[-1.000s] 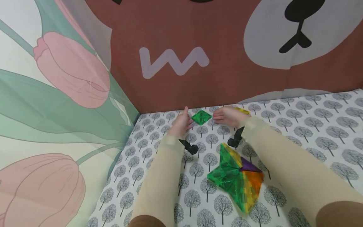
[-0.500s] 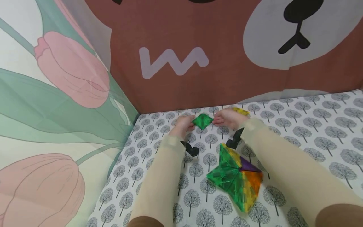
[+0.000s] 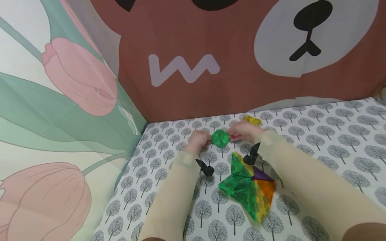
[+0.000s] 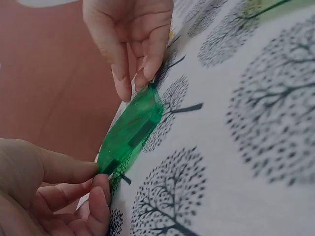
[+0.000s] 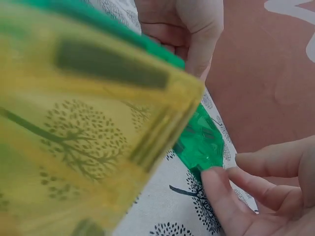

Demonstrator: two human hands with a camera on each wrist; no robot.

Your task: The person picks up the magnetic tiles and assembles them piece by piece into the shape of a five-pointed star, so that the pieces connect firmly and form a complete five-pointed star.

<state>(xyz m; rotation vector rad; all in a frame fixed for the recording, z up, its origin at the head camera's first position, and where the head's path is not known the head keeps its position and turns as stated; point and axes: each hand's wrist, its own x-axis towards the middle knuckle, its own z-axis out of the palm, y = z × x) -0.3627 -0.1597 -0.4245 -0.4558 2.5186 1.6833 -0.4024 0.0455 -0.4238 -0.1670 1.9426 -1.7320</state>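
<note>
A green tile (image 3: 220, 138) is held between the two hands, just above the tree-patterned cloth (image 3: 316, 140), near the brown bear-print backdrop (image 3: 235, 60); the left hand (image 3: 199, 140) pinches the tile's left corner between thumb and curled fingers (image 4: 93, 194), as the left wrist view shows; the right hand (image 3: 245, 132) takes the opposite corner with its fingertips (image 4: 142, 73), the fingers bent down onto the tile's edge; the tile is tilted, one edge close to the cloth. In the right wrist view the tile shows between the two sets of fingers, partly behind a blurred yellow piece close to the lens. A cluster of joined tiles (image 3: 248, 187), green, yellow, orange and purple, lies on the cloth nearer the person, just beside the right sleeve (image 3: 301, 180); a single yellow tile (image 3: 252, 120) lies beyond the right hand, near the backdrop.
</note>
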